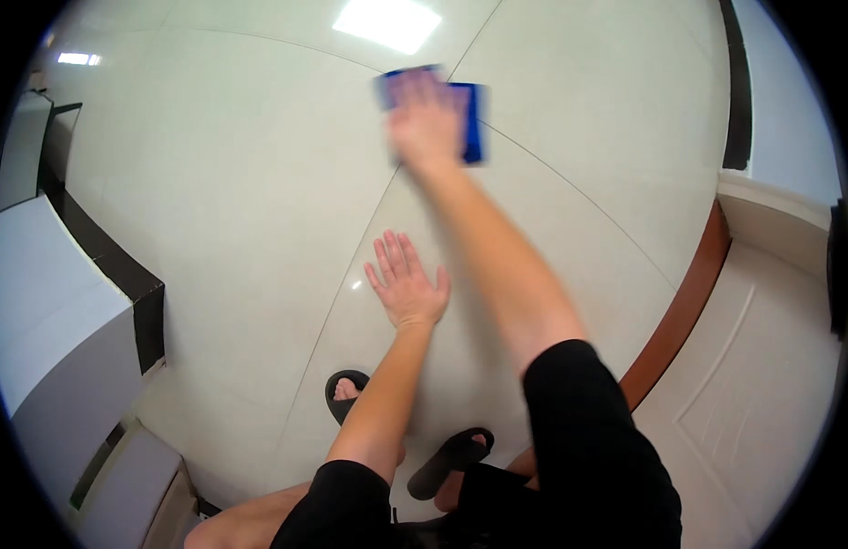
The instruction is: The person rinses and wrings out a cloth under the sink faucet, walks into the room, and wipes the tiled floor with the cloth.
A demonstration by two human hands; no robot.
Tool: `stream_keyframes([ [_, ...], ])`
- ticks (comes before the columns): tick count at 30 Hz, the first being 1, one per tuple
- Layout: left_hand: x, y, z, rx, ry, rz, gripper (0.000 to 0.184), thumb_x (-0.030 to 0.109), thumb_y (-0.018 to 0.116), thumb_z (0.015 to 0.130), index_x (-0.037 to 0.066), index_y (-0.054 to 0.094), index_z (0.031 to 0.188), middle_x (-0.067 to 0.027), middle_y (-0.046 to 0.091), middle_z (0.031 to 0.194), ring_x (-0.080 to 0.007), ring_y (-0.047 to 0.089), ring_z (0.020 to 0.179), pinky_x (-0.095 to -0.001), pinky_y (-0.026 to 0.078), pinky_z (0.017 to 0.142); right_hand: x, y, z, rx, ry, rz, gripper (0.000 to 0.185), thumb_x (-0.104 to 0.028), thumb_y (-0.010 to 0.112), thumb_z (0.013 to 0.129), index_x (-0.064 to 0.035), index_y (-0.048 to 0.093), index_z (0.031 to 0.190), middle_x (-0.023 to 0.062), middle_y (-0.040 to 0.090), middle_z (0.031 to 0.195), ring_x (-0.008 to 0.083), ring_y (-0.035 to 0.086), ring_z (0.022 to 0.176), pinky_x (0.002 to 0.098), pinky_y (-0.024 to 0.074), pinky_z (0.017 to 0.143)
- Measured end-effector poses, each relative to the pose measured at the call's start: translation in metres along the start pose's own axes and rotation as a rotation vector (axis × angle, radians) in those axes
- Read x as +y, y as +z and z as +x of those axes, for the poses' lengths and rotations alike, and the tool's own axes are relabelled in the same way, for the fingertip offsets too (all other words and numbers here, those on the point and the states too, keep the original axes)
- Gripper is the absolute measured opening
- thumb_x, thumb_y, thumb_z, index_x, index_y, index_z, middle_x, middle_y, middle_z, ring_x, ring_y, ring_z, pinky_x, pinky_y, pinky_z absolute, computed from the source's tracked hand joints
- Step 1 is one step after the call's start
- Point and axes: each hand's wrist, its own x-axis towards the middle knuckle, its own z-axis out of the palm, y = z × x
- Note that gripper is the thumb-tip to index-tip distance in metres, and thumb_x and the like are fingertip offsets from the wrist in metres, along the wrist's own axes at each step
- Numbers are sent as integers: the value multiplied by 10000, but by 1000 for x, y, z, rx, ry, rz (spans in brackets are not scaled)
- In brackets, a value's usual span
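"Pressing on what, the right hand [426, 123]?"

"On the thin blue cloth [475, 137], in the upper centre of the frame. The hand lies over it w/ fingers stretched forward, not closed around it. Hand & cloth are blurred, so prob. both are moving. Under them is the glossy pale tile floor [213, 183]."

"And the left hand [408, 285]?"

"Near the centre of the frame, lower than the cloth. It is open, w/ fingers spread & nothing gripped. It seems to rest flat on the floor, prob. for support."

"OK, what abt progress? What is done, what is left?"

"The cloth is down on the floor & in use, this much I can say. How much floor is done, I can't tell, b/c it looks alike on both sides of the cloth, w/o any wet mark that I can see. So the amt. left is also unclear. I judge the work is underway, not finished."

"Anything near the feet?"

"Yes, the black open-toe slippers [447, 459], worn by the person, bottom centre. Also, a reddish-brown wooden strip [685, 311] runs at the right."
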Motion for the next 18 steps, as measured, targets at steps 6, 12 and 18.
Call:
stream_keyframes([
  [6,4,-17,-7,-26,123,-94,820,485,465,1024,21,194,1644,-179,114,1737,-360,71,1605,-612,25,1263,-158,39,-65,-225,-485,366,532,-356,607,907,-238,619,1426,65,491,1585,286,367,1519,582,214,1256],
  [12,-4,3,-1,42,27,-37,888,475,523,964,15,190,1646,-171,125,1737,-355,81,1607,-592,42,1263,4,-8,-14,6,-146,71,552,-344,623,882,-238,610,1423,107,519,1537,345,438,1446,649,286,1196],
  [18,-5,-2,-1,-13,18,-38,907,505,510,953,28,182,1652,-149,73,1748,-332,36,1616,-608,19,1260,292,-108,-73,23,762,-340,574,-531,480,1019,-207,509,1492,108,491,1551,365,440,1432,637,338,1141],
])
